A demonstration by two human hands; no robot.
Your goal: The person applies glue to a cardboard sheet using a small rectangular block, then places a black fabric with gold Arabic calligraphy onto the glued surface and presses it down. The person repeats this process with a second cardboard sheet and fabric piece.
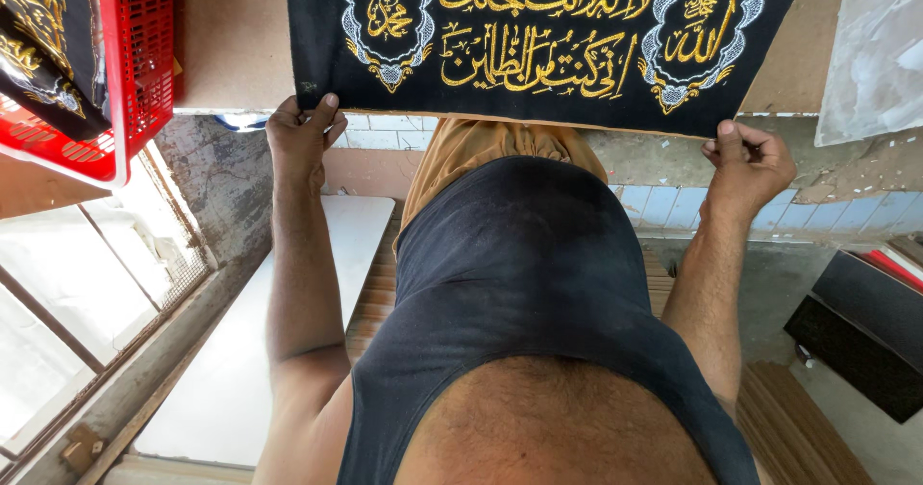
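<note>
Small textile workshop, judged by black velvet cloth (548, 43) with gold embroidery laid on a bare board surface (231, 38), red plastic crate (135, 72) holding more such cloths, rough plastered walls, stacked boards (808, 427).

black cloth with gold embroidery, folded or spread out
Spread out: the cloth lies flat on the board, left hand and right hand pinching its near corners.

Red basket (135, 72) crowds the table (236, 43) on the left hand (303, 139) side, w/ only a narrow bare strip btwn it and the black embroidered cloth (548, 52). Right hand (750, 163) side has a bare wedge of table, then a pale sheet (875, 52) blocking the far corner. Cloth covers the whole middle; both hands sit at its near edge.
</note>
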